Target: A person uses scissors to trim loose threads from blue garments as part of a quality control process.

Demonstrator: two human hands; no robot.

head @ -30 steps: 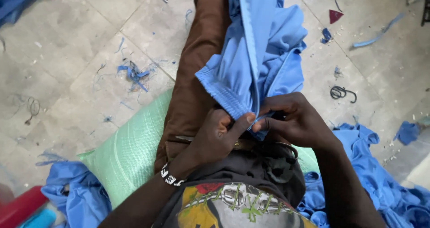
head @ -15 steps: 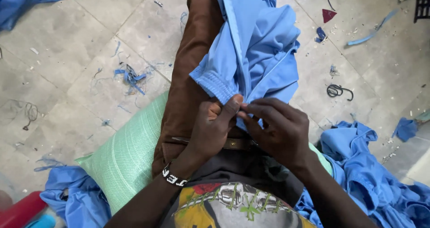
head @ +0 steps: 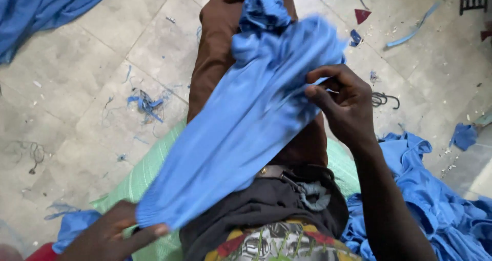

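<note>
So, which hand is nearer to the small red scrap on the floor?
Right. The right hand pinches the blue garment just below the red scrap; the left hand grips its far lower end.

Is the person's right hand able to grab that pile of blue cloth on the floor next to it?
Probably yes, but not right now. The right hand is busy pinching the stretched blue garment. The pile of blue cloth lies just beside that arm, nothing between.

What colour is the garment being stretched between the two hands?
Plain medium blue, no pattern; the garment shows best in the head view.
</note>
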